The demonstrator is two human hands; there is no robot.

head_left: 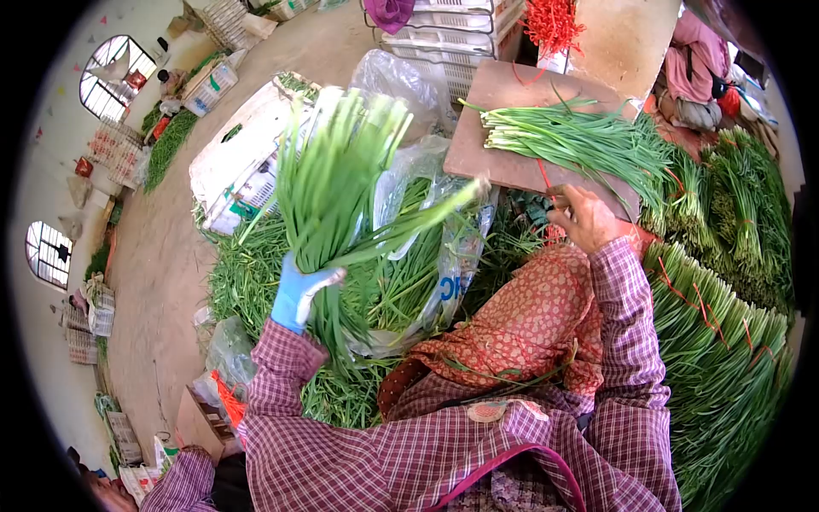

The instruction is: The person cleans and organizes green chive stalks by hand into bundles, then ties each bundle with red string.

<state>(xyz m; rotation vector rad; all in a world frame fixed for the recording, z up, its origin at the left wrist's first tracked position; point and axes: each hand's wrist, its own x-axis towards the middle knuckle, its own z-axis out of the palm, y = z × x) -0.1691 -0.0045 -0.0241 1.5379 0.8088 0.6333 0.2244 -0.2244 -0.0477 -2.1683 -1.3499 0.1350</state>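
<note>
My left hand [300,294], in a blue glove, is closed around a loose bunch of garlic chives [328,188]. Its pale cut ends point up and are blurred; a few stalks jut out to the right. My bare right hand [589,220] is at the near edge of a brown board [473,158], fingers bent together where a red string [543,173] comes down over the edge. On that board another bunch of chives [567,136] lies on its side, white ends to the left. Part of the string is hidden under this bunch.
Tied chive bundles [725,333] are stacked at the right. Loose chives [401,290] fill a clear plastic bag before me. Red strings [553,26] hang above the board, near stacked white crates [452,43]. A person in pink [695,60] sits upper right; another's plaid sleeve [181,478] shows lower left.
</note>
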